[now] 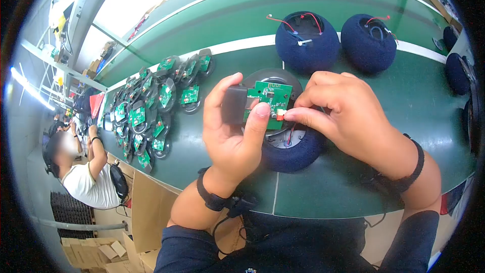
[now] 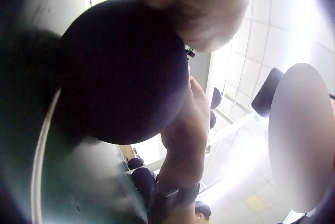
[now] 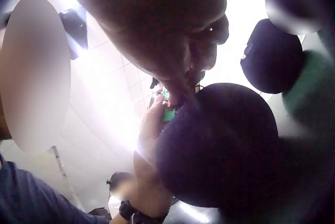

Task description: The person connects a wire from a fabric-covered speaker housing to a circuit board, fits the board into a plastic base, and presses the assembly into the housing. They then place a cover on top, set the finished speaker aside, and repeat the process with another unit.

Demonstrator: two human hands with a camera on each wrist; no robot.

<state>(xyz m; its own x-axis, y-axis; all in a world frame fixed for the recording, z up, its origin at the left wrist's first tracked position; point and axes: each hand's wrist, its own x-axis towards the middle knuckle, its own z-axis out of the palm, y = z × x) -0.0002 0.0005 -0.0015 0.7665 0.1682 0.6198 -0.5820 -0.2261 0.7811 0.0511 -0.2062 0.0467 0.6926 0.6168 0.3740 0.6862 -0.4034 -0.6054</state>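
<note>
My left hand (image 1: 227,139) grips a black plastic base (image 1: 235,105) carrying a green circuit board (image 1: 280,92), its thumb lying over the board's face. At the board's lower right edge, my right hand (image 1: 353,108) pinches a small red wire plug (image 1: 280,118) between thumb and fingers, right at a pale socket. Just beneath, a round navy fabric-covered speaker shell (image 1: 293,161) sits open side up on the table, red wire rising from it. In the left wrist view the shell (image 2: 125,72) hides most of the work; the right wrist view also shows it (image 3: 220,145) below the hands.
Two more navy shells (image 1: 307,53) (image 1: 371,53) with loose wires stand at the back. Many black bases with green boards (image 1: 137,116) are heaped on the left of the green table (image 1: 348,187). Another person (image 1: 91,182) works at the far left.
</note>
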